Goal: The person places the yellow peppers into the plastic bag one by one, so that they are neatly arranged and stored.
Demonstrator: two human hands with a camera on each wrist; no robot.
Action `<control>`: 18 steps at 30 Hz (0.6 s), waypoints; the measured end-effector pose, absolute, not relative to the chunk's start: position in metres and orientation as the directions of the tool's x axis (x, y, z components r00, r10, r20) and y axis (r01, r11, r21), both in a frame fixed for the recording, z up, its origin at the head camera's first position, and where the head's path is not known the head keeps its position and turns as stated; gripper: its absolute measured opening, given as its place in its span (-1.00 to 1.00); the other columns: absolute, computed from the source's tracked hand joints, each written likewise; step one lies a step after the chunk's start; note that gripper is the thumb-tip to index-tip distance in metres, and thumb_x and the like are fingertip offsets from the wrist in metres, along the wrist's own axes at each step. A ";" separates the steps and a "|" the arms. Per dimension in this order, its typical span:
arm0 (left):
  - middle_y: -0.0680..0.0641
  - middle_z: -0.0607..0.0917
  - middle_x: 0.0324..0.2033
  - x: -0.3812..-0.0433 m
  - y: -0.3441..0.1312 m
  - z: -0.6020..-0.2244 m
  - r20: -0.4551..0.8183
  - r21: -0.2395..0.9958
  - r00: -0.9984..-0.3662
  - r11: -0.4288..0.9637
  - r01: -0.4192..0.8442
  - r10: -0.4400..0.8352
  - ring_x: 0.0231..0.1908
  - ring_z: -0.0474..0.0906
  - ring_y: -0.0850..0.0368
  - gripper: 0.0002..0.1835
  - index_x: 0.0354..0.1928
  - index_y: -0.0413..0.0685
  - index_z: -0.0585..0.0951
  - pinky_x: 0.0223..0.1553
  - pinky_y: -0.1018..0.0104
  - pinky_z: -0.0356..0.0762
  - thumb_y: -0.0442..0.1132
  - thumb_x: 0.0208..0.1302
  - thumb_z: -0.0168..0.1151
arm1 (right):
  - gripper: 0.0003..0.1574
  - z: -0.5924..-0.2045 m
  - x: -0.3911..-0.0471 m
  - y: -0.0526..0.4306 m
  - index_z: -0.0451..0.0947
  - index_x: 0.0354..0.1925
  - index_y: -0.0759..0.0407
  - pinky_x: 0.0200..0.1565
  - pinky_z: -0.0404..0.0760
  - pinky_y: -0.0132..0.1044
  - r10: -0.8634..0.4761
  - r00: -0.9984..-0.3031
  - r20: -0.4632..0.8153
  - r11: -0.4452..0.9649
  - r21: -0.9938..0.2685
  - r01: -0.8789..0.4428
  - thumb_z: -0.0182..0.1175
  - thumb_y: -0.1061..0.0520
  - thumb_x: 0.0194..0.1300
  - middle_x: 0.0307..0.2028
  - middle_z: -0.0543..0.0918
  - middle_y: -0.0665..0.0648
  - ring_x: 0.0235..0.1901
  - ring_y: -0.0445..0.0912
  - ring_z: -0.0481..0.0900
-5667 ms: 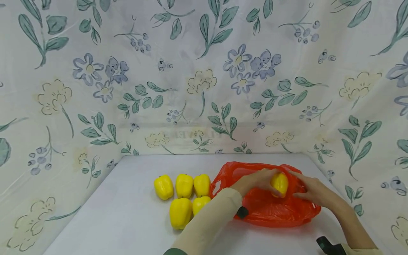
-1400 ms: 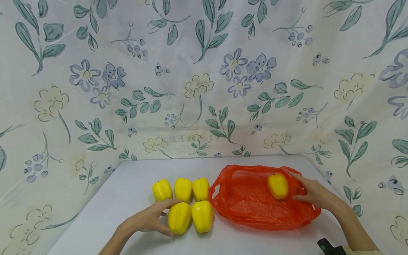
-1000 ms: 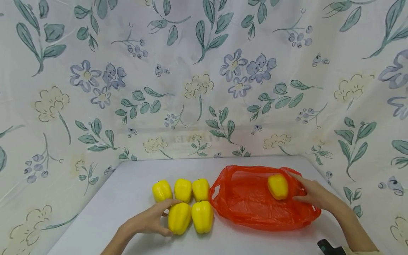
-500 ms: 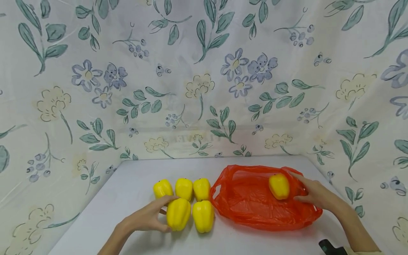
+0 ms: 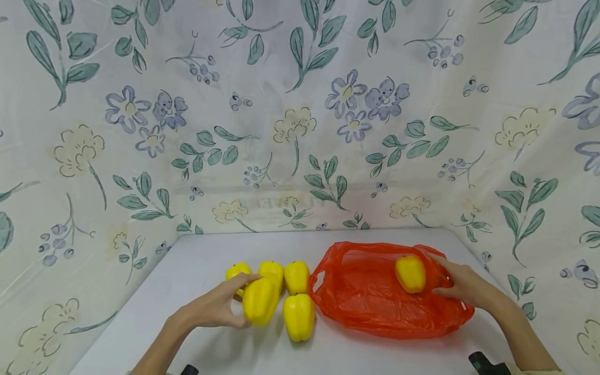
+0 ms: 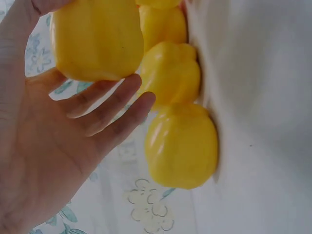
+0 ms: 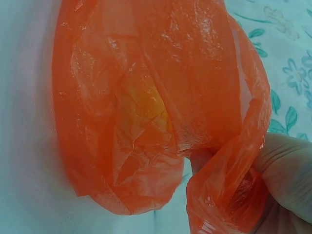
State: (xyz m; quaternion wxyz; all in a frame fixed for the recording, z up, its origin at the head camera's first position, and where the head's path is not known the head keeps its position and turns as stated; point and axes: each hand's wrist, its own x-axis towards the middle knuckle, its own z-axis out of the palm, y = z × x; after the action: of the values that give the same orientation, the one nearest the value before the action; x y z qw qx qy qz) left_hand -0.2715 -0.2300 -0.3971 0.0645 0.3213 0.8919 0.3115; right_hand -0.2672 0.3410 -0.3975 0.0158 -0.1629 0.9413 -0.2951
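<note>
White table (image 5: pixel 201 265): far edge meets a floral cloth (image 5: pixel 295 156); broad bare surface runs between the peppers and the left edge, with a slimmer strip between the red bag (image 5: pixel 365 307) and the right edge. Left hand (image 5: pixel 215 307) clamps the held pepper (image 5: pixel 259 303) between thumb and fingers, raised off the table left of centre, near the three back-row peppers (image 5: pixel 297 277) and just left of the front pepper (image 5: pixel 299 317). Its long axis runs roughly near to far, far end leaning right; stem end indistinguishable. Right hand (image 5: pixel 461 284) pinches the bag's right rim. Bag thin, crinkled, translucent plastic; the bagged pepper (image 5: pixel 410 273) sits toward its right side. Peppers yellow, glossy, blocky, lobed.
</note>
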 end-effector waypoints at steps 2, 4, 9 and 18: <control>0.16 0.48 0.20 -0.273 -0.227 -0.392 0.095 0.579 -0.784 0.606 0.545 0.614 0.06 0.45 0.26 -0.11 0.36 0.18 0.31 0.06 0.25 0.58 0.02 -0.06 0.49 | 0.08 -0.398 -0.267 0.341 0.09 0.44 0.34 -0.22 0.75 -0.20 -0.314 -0.947 0.066 0.771 -0.564 -0.295 0.43 0.13 0.11 0.08 0.58 0.41 -0.10 0.05 0.60; 0.21 0.49 0.14 -0.274 -0.223 -0.386 0.109 0.559 -0.780 0.611 0.560 0.616 0.04 0.45 0.27 -0.12 0.36 0.21 0.31 0.07 0.21 0.58 0.03 -0.06 0.49 | 0.08 -0.398 -0.267 0.341 0.09 0.44 0.33 -0.22 0.75 -0.20 -0.307 -0.950 0.060 0.770 -0.571 -0.285 0.43 0.13 0.11 0.10 0.57 0.42 -0.08 0.06 0.60; 0.26 0.50 0.12 -0.278 -0.211 -0.375 0.167 0.515 -0.751 0.593 0.619 0.638 0.01 0.47 0.29 -0.13 0.35 0.27 0.32 0.06 0.17 0.59 0.02 -0.07 0.49 | 0.07 -0.398 -0.268 0.341 0.10 0.45 0.29 -0.21 0.75 -0.22 -0.297 -0.953 0.060 0.770 -0.576 -0.276 0.42 0.14 0.11 0.11 0.57 0.40 -0.05 0.07 0.60; 0.35 0.49 0.08 -0.284 -0.181 -0.359 0.126 0.486 -0.711 0.582 0.652 0.692 -0.02 0.45 0.32 -0.16 0.35 0.44 0.29 0.04 0.23 0.60 0.06 -0.03 0.45 | 0.06 -0.397 -0.266 0.341 0.11 0.44 0.30 -0.20 0.75 -0.19 -0.307 -0.949 0.068 0.764 -0.577 -0.289 0.43 0.14 0.10 0.11 0.57 0.40 -0.05 0.08 0.59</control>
State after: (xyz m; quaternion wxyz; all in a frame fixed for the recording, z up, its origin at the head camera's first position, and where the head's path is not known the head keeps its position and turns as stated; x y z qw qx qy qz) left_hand -0.2840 -0.1809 -0.3586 0.0387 0.3781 0.8885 0.2572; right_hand -0.2665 0.3411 -0.3973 0.0152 -0.1587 0.9391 -0.3045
